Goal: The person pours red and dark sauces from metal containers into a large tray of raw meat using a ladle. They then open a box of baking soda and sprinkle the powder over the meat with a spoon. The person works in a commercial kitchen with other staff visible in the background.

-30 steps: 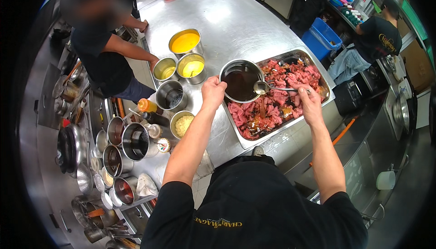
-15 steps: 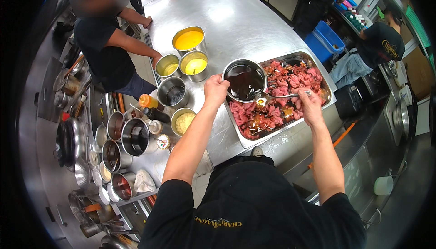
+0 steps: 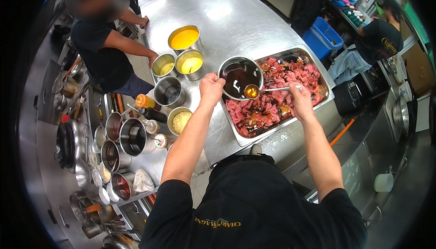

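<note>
My left hand [image 3: 212, 89] grips the rim of a round metal pot [image 3: 223, 73] holding dark brown liquid [image 3: 237, 75]. My right hand [image 3: 300, 101] is closed around the handle of a small ladle [image 3: 252, 91]. Amber liquid fills the ladle's bowl, which is over the pot's near right edge. Beneath both is a rectangular metal tray [image 3: 287, 122] of pink raw meat slices [image 3: 254, 116], wet with dark sauce in places. The pot is above the tray's left part and hides some of the meat.
Metal pots with yellow liquid [image 3: 185, 39], a pot of dark residue [image 3: 170, 91] and chopped pale bits [image 3: 181, 121] stand left of the tray. A co-worker [image 3: 104, 44] leans on the steel table [image 3: 240, 26] at far left. A blue bin [image 3: 323, 38] stands beyond the tray.
The ladle's bowl has shifted from beside the pot's rim to over the pot's edge and now shows amber liquid. My right hand has moved slightly left and up with it.
</note>
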A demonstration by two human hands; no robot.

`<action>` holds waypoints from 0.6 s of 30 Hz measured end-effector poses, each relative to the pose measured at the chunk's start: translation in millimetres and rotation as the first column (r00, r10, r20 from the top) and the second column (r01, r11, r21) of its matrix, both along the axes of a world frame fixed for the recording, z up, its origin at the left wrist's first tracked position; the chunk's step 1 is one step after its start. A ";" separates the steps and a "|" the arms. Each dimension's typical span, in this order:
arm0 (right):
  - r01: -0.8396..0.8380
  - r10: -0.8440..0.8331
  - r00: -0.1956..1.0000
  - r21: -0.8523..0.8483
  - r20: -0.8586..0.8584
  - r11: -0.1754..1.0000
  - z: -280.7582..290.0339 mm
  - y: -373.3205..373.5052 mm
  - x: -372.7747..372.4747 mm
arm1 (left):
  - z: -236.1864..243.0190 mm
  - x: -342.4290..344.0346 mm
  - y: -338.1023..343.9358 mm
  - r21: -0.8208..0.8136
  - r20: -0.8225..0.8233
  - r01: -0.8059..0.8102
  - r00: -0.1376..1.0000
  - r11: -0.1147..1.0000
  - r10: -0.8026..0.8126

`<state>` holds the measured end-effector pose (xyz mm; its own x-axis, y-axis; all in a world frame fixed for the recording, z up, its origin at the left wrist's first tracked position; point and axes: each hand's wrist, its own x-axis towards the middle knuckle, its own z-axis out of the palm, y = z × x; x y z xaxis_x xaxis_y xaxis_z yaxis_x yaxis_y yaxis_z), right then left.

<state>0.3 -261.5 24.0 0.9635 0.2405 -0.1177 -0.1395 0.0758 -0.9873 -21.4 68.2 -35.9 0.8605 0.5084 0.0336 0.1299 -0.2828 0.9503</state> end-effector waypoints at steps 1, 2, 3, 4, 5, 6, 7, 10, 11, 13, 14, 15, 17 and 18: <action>-0.018 0.019 1.000 -0.032 0.024 0.999 7.5 -3.6 -2.6 | -1.4 0.5 1.3 0.009 -0.004 -0.004 1.000 1.000 0.004; -0.048 0.052 0.996 -0.062 0.066 0.997 15.4 -7.2 -4.5 | -2.7 0.8 2.9 0.018 -0.008 -0.008 1.000 1.000 0.008; -0.070 0.080 0.991 -0.093 0.106 0.993 23.8 -12.4 -7.3 | -2.0 1.3 2.1 0.018 -0.012 -0.008 1.000 1.000 0.008; -0.091 0.109 0.983 -0.125 0.145 0.988 27.5 -16.6 -7.9 | -1.5 1.6 0.3 0.018 -0.012 -0.011 1.000 1.000 0.011; -0.066 0.085 0.976 -0.098 0.202 0.993 23.0 -18.6 -3.2 | -0.9 1.3 -0.6 0.017 -0.012 -0.016 1.000 1.000 0.016; -0.036 0.058 0.977 -0.105 0.206 0.994 22.9 -19.2 0.1 | 8.0 -0.4 -5.7 0.019 -0.010 -0.016 1.000 1.000 0.016; -0.007 0.030 0.977 -0.113 0.209 0.994 23.2 -17.5 4.2 | 14.0 -0.9 -10.6 0.021 -0.008 -0.017 1.000 1.000 0.017; 0.033 -0.014 0.976 -0.083 0.216 0.996 14.0 -15.6 17.8 | 20.7 3.8 -17.3 -0.086 -0.045 0.015 0.999 0.996 -0.019; 0.033 -0.017 0.980 -0.079 0.199 0.996 10.3 -17.1 20.1 | 22.8 5.2 -21.3 -0.079 -0.066 0.017 0.998 0.997 -0.022; 0.046 -0.037 0.989 -0.060 0.146 0.997 2.1 -21.8 26.2 | 31.4 7.1 -31.5 -0.066 -0.107 0.019 0.994 0.998 -0.026; 0.054 -0.051 0.995 -0.026 0.086 0.998 -1.1 -26.9 27.9 | 35.9 8.6 -36.6 -0.045 -0.141 0.026 0.989 0.999 -0.033; 0.061 -0.061 0.998 0.008 0.025 0.998 -3.1 -32.7 29.5 | 41.7 9.5 -42.3 -0.025 -0.176 0.033 0.984 0.999 -0.036; 0.088 -0.081 0.994 0.089 -0.080 0.992 -5.5 -46.7 33.0 | 44.0 13.6 -53.5 -0.009 -0.188 0.037 0.982 0.999 -0.038; 0.108 -0.100 0.991 0.085 -0.095 0.991 -4.3 -53.8 34.7 | 42.0 16.0 -58.0 -0.014 -0.164 0.030 0.986 0.999 -0.032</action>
